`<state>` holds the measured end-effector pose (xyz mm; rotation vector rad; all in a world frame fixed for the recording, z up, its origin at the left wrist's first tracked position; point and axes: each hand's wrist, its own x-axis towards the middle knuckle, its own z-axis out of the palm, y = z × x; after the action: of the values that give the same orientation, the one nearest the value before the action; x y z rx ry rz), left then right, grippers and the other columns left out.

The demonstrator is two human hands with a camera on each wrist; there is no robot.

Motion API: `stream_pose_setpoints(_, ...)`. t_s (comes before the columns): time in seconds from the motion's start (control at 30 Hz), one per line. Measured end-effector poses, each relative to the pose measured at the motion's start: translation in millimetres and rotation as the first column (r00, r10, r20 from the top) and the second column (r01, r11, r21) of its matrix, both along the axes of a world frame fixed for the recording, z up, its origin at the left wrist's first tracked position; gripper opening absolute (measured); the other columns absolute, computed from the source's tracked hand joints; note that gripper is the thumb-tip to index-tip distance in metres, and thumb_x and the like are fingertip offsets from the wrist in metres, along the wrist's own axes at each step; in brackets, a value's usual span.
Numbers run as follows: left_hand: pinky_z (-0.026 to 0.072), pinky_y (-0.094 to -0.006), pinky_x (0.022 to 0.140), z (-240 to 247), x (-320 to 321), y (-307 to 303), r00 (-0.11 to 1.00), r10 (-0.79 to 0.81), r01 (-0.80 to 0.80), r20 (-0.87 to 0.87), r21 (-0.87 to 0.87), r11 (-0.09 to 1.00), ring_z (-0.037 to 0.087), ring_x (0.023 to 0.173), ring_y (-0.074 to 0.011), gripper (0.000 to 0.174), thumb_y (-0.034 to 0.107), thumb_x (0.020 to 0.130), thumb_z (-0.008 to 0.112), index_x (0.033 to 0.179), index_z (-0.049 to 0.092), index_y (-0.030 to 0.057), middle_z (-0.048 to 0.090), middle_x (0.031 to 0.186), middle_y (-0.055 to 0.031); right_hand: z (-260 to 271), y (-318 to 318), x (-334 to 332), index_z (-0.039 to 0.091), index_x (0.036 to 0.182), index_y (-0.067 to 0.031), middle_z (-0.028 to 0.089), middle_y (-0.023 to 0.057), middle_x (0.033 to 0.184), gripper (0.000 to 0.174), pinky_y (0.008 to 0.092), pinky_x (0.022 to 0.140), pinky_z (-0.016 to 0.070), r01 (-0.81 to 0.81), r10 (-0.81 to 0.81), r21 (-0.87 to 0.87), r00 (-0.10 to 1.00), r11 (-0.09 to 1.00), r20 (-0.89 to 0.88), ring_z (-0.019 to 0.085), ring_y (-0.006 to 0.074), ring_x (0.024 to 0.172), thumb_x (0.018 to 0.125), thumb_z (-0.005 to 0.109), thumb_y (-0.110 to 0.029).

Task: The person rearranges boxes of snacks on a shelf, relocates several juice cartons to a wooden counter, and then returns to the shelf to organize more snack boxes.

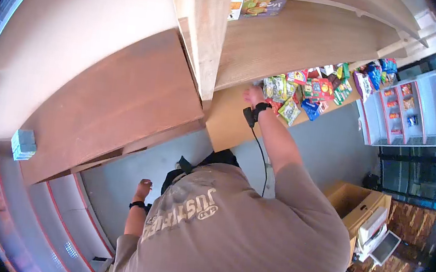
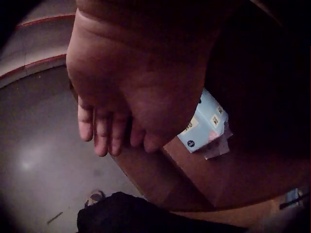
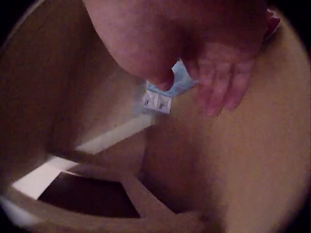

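My left hand point(image 1: 143, 188) hangs low at my side, its fingers point(image 2: 101, 128) loose and nothing in them. In the left wrist view a light blue box point(image 2: 208, 121) with a clear wrapper shows past the palm, on a brown surface. My right hand point(image 1: 254, 95) reaches over the wooden table point(image 1: 230, 121), beside a heap of snack bags point(image 1: 280, 89). A light blue and white pack point(image 3: 158, 101) shows in the right wrist view between the thumb and the fairly straight fingers point(image 3: 218, 92); the thumb overlaps it and part of it is hidden.
A wooden shelf point(image 1: 304, 38) with a snack box point(image 1: 262, 5) on it rises over the table. A brown board point(image 1: 119, 103) at left bears a pale blue stack point(image 1: 24, 145). White racks point(image 1: 412, 110) stand at right, more at lower left. An open wooden drawer point(image 1: 347, 202) is behind right.
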<state>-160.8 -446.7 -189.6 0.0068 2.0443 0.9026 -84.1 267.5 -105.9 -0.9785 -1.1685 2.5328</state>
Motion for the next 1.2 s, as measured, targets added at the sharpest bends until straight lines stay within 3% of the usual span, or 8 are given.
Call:
stream_pose_setpoints(0.37,0.0539,-0.0330,0.067,40,73,89,0.984,0.167,-0.165,0.064,-0.039,0.986,0.067,0.073,-0.0212,0.031,0.020,0.087,0.062,0.110,0.060,0.0000,0.069,0.088,-0.0129,-53,38,-35,0.054,0.082,-0.0029,0.050,0.0081,0.058,0.021,0.0343,0.035,0.0401,0.067,-0.234,0.278,0.743,0.958,0.627,0.055,0.0220,0.051,0.092,0.049,-0.020)
stream_pose_setpoints(0.43,0.0532,-0.0331,0.067,38,82,90,0.984,0.165,-0.163,0.066,-0.034,0.986,0.066,0.072,-0.0208,0.031,0.020,0.087,0.062,0.110,0.060,-0.0001,0.069,0.087,-0.0134,-68,46,-23,0.062,0.088,-0.0105,0.064,0.0162,0.073,0.034,0.0387,0.048,0.0487,-0.518,-0.106,0.547,0.655,0.658,0.748,0.064,0.0275,0.062,0.096,0.042,-0.038)
stream_pose_setpoints(0.7,0.0533,-0.0313,0.062,67,93,102,0.994,0.109,-0.108,0.030,-0.031,0.994,0.066,0.068,-0.0198,0.029,0.020,0.087,0.062,0.107,0.059,-0.0006,0.068,0.082,-0.0125,-93,37,-18,0.067,0.112,-0.0104,0.065,0.0165,0.117,0.040,0.0354,0.086,0.0524,-0.683,-0.279,0.662,0.730,-0.308,0.624,0.063,0.0261,0.107,0.074,0.068,-0.021)
stream_pose_setpoints(0.83,0.0537,-0.0306,0.062,49,85,97,0.981,0.191,-0.188,0.046,-0.052,0.981,0.066,0.067,-0.0186,0.026,0.018,0.089,0.062,0.107,0.059,0.0003,0.069,0.083,-0.0113,28,14,-24,0.066,0.115,-0.0096,0.065,0.0153,0.117,0.039,0.0365,0.084,0.0531,-0.966,-0.060,0.260,0.258,0.020,0.964,0.064,0.0274,0.104,0.078,0.062,-0.021)
stream_pose_setpoints(0.9,0.0546,-0.0303,0.062,47,78,90,0.999,0.048,-0.046,0.022,-0.097,0.994,0.067,0.071,-0.0179,0.025,0.017,0.090,0.061,0.108,0.058,0.0008,0.069,0.086,-0.0105,-21,11,-26,0.067,0.108,-0.0112,0.067,0.0111,0.111,0.030,0.0372,0.077,0.0539,-0.927,-0.303,0.171,0.277,-0.334,0.912,0.066,0.0262,0.095,0.080,0.058,-0.019)
stream_pose_setpoints(1.0,0.0558,-0.0298,0.065,27,71,80,0.977,0.196,-0.199,0.082,0.029,0.980,0.067,0.078,-0.0183,0.026,0.015,0.090,0.061,0.111,0.058,0.0003,0.070,0.089,-0.0106,-104,11,-21,0.073,0.091,-0.0105,0.069,0.0154,0.100,0.021,0.0422,0.081,0.0519,-0.723,-0.329,0.653,0.688,-0.227,0.647,0.065,0.0260,0.102,0.080,0.063,-0.025)
stream_pose_setpoints(1.07,0.0558,-0.0300,0.065,22,63,65,0.970,-0.199,0.203,-0.137,0.017,0.979,0.067,0.077,-0.0183,0.026,0.015,0.089,0.061,0.111,0.058,-0.0003,0.069,0.089,-0.0110,-289,29,-46,0.062,0.096,-0.0111,0.063,0.0091,0.096,0.019,0.0454,0.074,0.0485,0.249,-0.163,0.259,0.935,0.933,-0.315,0.060,0.0273,0.084,0.091,0.047,-0.022)
stream_pose_setpoints(1.2,0.0552,-0.0317,0.067,21,50,62,0.950,-0.262,0.272,-0.173,0.040,0.961,0.065,0.075,-0.0197,0.028,0.013,0.088,0.061,0.112,0.057,-0.0017,0.068,0.089,-0.0124,-61,-78,-40,0.055,0.087,-0.0121,0.055,0.0025,0.080,0.016,0.0357,0.061,0.0445,0.315,-0.311,0.028,0.944,0.949,-0.109,0.051,0.0165,0.067,0.094,0.051,-0.025)
